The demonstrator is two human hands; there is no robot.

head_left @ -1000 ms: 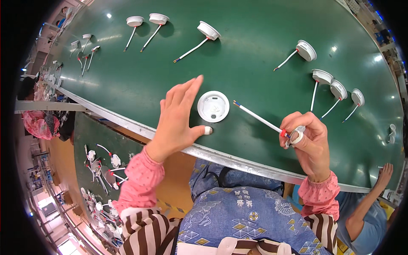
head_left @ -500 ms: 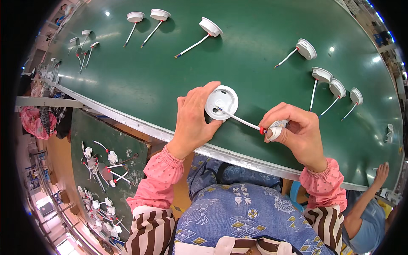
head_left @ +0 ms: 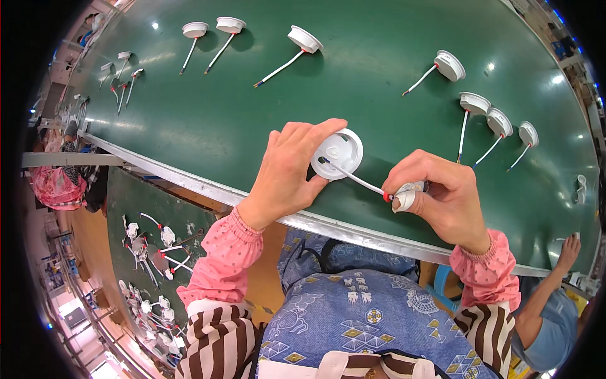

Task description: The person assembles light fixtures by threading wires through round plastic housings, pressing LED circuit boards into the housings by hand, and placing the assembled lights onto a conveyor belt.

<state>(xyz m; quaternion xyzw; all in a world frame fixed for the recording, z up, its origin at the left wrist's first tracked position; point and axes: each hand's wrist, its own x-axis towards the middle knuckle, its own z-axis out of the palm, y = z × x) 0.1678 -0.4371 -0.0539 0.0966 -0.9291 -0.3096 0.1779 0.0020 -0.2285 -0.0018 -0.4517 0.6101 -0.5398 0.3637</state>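
The left hand [head_left: 287, 165] grips a cup [head_left: 347, 150] by its edge: white, round, shallow, hollow side up, a dark hole near the thumb. The right hand [head_left: 439, 194] pinches a small white fitting [head_left: 413, 187]; from it a slim white cable [head_left: 356, 179] with a red ring [head_left: 387, 197] slants leftward, its tip at the hole, over the green worktop [head_left: 379, 95].

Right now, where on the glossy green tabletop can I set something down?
Bare: between the left hand and the paired round white caps with white cables at upper left; also above the dished white disc that hand holds. Crowded: at right, around three grouped corded white caps.
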